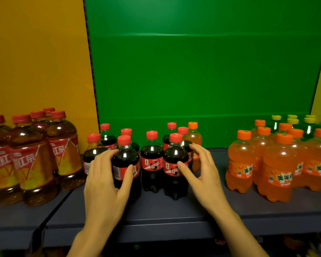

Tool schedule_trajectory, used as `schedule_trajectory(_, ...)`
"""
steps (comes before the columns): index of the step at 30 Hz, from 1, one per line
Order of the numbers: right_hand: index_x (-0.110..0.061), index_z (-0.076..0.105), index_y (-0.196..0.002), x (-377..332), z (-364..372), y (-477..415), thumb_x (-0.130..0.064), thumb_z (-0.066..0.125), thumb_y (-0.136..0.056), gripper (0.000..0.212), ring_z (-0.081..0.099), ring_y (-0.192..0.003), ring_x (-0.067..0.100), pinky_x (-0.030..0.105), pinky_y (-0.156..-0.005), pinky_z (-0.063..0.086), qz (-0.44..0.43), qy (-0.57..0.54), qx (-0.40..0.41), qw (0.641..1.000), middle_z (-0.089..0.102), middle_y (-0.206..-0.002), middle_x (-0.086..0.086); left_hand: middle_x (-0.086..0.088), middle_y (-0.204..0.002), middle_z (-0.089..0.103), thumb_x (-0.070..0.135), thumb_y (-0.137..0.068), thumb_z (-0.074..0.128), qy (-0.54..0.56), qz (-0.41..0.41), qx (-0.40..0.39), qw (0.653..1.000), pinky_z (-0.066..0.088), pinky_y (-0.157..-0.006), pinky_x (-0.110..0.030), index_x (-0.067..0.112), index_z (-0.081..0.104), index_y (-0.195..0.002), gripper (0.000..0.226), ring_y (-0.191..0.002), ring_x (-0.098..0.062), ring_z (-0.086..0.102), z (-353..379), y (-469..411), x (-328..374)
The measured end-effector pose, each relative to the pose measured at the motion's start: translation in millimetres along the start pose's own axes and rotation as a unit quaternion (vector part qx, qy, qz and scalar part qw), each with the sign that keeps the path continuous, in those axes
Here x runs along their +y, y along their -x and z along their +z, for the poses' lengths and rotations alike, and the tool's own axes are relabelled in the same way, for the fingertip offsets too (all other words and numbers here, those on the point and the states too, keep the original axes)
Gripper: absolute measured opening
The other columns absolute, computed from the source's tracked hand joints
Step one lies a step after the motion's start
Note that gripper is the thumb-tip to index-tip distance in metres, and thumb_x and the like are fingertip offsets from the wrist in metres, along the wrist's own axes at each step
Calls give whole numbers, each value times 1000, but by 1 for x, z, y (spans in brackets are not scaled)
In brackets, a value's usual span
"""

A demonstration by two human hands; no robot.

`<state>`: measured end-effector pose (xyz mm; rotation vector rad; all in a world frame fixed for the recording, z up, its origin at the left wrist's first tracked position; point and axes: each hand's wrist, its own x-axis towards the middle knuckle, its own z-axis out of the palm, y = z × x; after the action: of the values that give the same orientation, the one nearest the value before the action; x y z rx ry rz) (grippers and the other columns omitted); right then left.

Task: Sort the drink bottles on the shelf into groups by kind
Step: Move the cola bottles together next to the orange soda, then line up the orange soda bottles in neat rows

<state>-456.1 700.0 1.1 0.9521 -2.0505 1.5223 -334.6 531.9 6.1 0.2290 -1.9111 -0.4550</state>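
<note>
Left hand: we see it wrapped round the front cola bottle, thumb on the right of the label and fingers curled round the left side.
Right hand: spread wide and holding nothing. Its thumb lies against the label of a second cola bottle, and its fairly straight fingers reach past that bottle's right side.
Shelf: dark, and it carries every bottle we see.
Between the hands: a third cola bottle stands upright, set slightly further back.
Just left of the left hand: another cola bottle, partly hidden by the fingers.
Behind the hands: more red-capped cola bottles stand in a tight cluster.
Beyond the right fingertips: a lone orange soda bottle stands just beside the cola cluster.
Right of the right hand: the orange soda group, well apart from the cola.
Behind that group: green bottles with yellow caps.
Left of the left hand: larger iced tea bottles with red caps.
Furthest back: a green panel with a yellow panel to its left.
</note>
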Motion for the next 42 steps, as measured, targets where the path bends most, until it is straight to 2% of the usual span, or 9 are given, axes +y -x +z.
schedule_trajectory(4,-37,50,-110,6,-41,-2,-27,62,-86,29,47,-109,-10,8,-88,36,-41,15,-10,999,50,-112,-27,12,-88,60,44,-83,44,45,28,-21,998,46,-64,-23,22,57,-100,30,-81,-3,54,-1,1,33)
schedule_trajectory(10,-26,61,-101,22,-120,-5,-30,56,-82,20,59,-99,5,28,-85,50,-86,35,10,996,60,-104,-15,16,-77,61,42,-83,49,125,50,-54,989,45,-63,-22,27,60,-86,18,-71,-5,59,38,13,108)
schedule_trajectory(18,-24,62,-96,70,-244,-27,-22,56,-83,14,56,-99,4,20,-87,43,-134,94,78,983,60,-100,-15,11,-78,62,41,-80,54,265,52,-166,949,48,-62,-23,26,61,-83,16,-69,-10,60,146,48,222)
schedule_trajectory(22,-26,51,-111,113,-285,-35,-30,61,-80,33,48,-107,12,18,-88,35,-80,130,112,982,50,-108,-10,17,-91,59,41,-81,53,307,33,-224,924,50,-76,-20,33,57,-99,20,-84,-3,58,206,73,271)
schedule_trajectory(26,-25,40,-128,150,-298,-37,-29,74,-74,64,50,-108,5,21,-89,41,38,58,19,997,47,-122,-10,27,-117,46,27,-90,48,304,15,-240,922,37,-97,-12,34,44,-122,33,-112,9,44,247,80,304)
schedule_trajectory(30,-29,40,-124,166,-306,-38,-27,68,-77,55,54,-98,-4,7,-72,49,85,-36,-26,995,51,-115,-18,18,-139,30,21,-94,46,266,-13,-242,933,18,-103,-2,26,25,-139,50,-128,10,26,273,76,317)
schedule_trajectory(33,-31,40,-120,175,-314,-42,-25,67,-79,49,53,-96,-6,6,-69,49,83,-44,-15,996,50,-108,-24,14,-154,3,26,-96,42,261,-51,-304,915,7,-112,-12,22,0,-147,67,-141,1,4,288,77,318)
schedule_trajectory(36,-34,38,-117,181,-320,-45,-24,66,-80,47,51,-96,-8,6,-67,48,84,-44,-9,995,48,-106,-26,11,-154,-17,30,-97,39,256,-87,-319,909,-4,-110,-14,21,-17,-145,73,-140,0,-14,298,74,321)
schedule_trajectory(42,-31,38,-117,187,-321,-51,-20,64,-83,45,51,-91,-11,0,-63,43,77,-60,-34,995,48,-104,-27,10,-154,-16,31,-96,42,250,-133,-278,918,-2,-110,-18,20,-23,-142,80,-138,0,-14,304,68,321)
